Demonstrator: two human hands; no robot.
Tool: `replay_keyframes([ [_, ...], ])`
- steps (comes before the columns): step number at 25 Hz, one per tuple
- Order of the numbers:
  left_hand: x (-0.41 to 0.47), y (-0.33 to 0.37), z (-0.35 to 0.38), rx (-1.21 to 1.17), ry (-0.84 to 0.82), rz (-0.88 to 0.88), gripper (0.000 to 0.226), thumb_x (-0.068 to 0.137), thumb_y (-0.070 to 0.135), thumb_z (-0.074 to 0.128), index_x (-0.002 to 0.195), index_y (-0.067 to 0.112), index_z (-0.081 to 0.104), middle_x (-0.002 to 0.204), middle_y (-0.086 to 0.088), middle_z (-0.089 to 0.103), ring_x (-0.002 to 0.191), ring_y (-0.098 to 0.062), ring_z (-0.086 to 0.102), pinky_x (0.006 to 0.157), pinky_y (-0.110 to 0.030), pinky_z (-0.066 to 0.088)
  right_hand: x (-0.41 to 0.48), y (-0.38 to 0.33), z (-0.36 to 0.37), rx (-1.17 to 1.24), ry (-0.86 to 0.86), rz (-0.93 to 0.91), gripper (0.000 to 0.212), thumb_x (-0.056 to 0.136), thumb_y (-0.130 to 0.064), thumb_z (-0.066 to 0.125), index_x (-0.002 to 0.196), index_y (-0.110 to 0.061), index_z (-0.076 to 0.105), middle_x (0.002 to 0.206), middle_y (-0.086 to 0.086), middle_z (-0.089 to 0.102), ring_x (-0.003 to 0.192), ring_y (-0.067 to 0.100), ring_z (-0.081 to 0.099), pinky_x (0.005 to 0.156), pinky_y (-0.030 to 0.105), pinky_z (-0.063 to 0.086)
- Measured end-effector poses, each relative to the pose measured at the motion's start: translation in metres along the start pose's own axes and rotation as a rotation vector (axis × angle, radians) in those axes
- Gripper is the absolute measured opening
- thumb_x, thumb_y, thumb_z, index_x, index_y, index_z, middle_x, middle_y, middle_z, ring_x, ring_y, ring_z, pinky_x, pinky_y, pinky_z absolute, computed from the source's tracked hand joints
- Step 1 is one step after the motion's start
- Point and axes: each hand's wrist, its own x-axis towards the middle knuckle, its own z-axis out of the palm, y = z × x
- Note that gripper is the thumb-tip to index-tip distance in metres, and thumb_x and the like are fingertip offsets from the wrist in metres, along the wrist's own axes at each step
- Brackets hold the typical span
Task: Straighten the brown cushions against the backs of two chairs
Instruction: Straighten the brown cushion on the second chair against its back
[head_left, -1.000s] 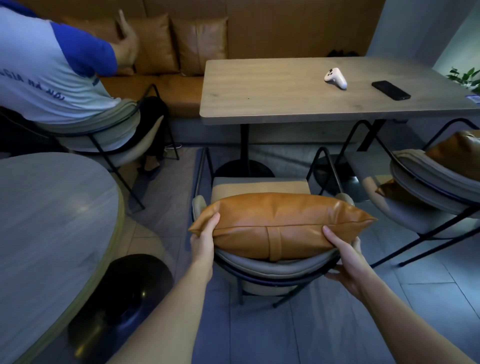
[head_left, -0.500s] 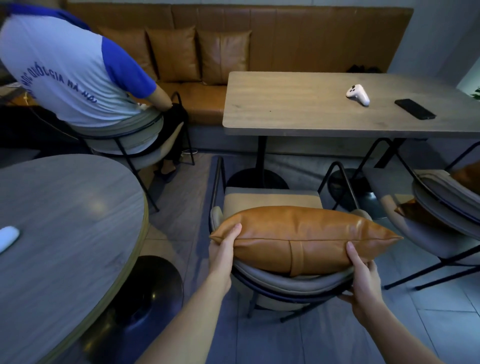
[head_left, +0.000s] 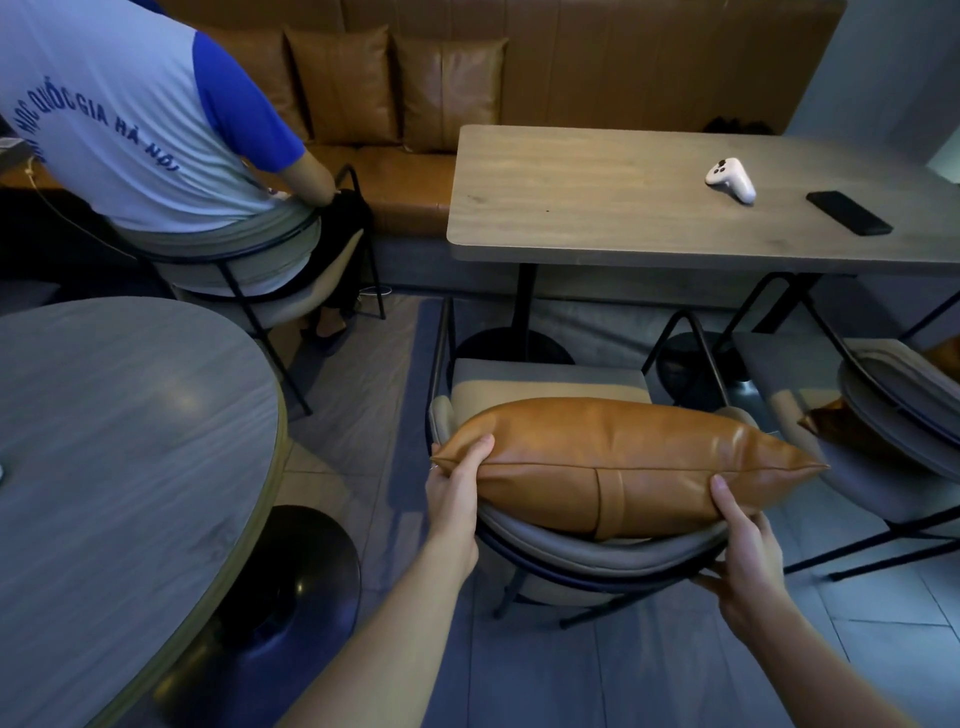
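A brown leather cushion (head_left: 613, 462) lies lengthwise along the top of the backrest of the nearest chair (head_left: 597, 556), its seam facing me. My left hand (head_left: 454, 493) grips the cushion's left end, thumb on top. My right hand (head_left: 745, 540) holds its lower right edge, thumb on the leather and fingers under the backrest rim. A second chair (head_left: 883, 415) stands at the right edge with another brown cushion (head_left: 836, 428) slumped on its seat, mostly hidden by that chair's backrest.
A rectangular wooden table (head_left: 623, 208) beyond the chair carries a white controller (head_left: 730, 179) and a black phone (head_left: 849, 212). A round table (head_left: 119, 441) fills the left. A person (head_left: 135, 119) sits on a chair at upper left before a brown bench (head_left: 395, 176) with cushions.
The camera view has shifted left and closer. Both hands keep their hold on the cushion, which sits a little lower against the backrest. The seated person's raised arm has come down.
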Motion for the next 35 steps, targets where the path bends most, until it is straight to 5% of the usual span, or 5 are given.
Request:
replay_keyframes([
  [11,0.043,0.020,0.036,-0.024,-0.048,0.003,0.102,0.054,0.054,0.090,0.145,0.022,0.056,0.132,-0.002,0.068,0.120,-0.024,0.062,0.114,-0.048,0.043,0.044,-0.038,0.026,-0.039,-0.064,0.052,0.068,0.092,-0.048,0.073,0.150,-0.024,0.047,0.135,0.006,0.053,0.124,0.044,0.056,0.099,0.062,0.050],
  [19,0.065,0.040,0.047,0.043,-0.094,-0.005,0.129,0.040,0.069,0.090,0.154,0.029,0.044,0.142,0.002,0.062,0.127,-0.024,0.059,0.115,-0.053,0.041,0.064,-0.056,0.048,-0.080,-0.091,0.064,0.067,0.092,-0.049,0.071,0.150,-0.027,0.046,0.141,0.007,0.051,0.129,0.046,0.054,0.101,0.064,0.049],
  [27,0.065,0.036,0.051,0.109,-0.107,-0.028,0.139,0.038,0.082,0.085,0.159,0.036,0.033,0.152,0.004,0.053,0.136,-0.025,0.051,0.117,-0.057,0.037,0.066,-0.060,0.054,-0.205,-0.025,0.050,0.092,0.086,-0.061,0.072,0.161,-0.031,0.029,0.164,0.012,0.039,0.142,0.049,0.044,0.107,0.070,0.041],
  [31,0.060,0.046,0.042,0.182,-0.172,-0.088,0.137,0.041,0.083,0.085,0.159,0.043,0.028,0.156,0.005,0.048,0.138,-0.028,0.049,0.113,-0.066,0.037,0.052,-0.072,0.066,-0.497,0.268,-0.190,0.111,0.088,-0.045,0.080,0.167,-0.023,0.005,0.173,0.018,0.016,0.152,0.048,0.029,0.121,0.065,0.024],
  [35,0.056,0.060,0.027,0.216,-0.188,-0.130,0.085,0.079,0.058,0.079,0.152,0.035,0.042,0.143,0.006,0.051,0.125,-0.024,0.048,0.108,-0.065,0.038,0.022,-0.090,0.101,-1.019,0.306,-0.662,0.107,0.081,-0.002,0.075,0.165,-0.026,0.013,0.173,0.018,0.014,0.157,0.040,0.019,0.126,0.058,0.013],
])
